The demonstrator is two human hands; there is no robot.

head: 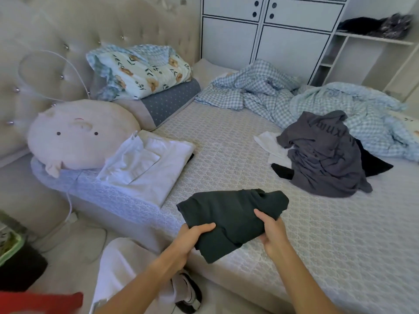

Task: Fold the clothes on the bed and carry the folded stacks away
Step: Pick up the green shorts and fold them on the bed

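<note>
We hold a folded dark green garment [231,220] above the near edge of the bed [317,241], our left hand [192,239] gripping its near left side with thumb on top and fingers curled beneath, our right hand [271,230] pinching its right edge, thumb over the cloth. To the left, a folded white stack [149,168] lies on the mattress beside a pig-shaped pillow [77,134]. Farther right, a crumpled grey shirt [324,155] sits in an unfolded heap on white and black pieces, touching the checked blue blanket [260,91] behind it.
</note>
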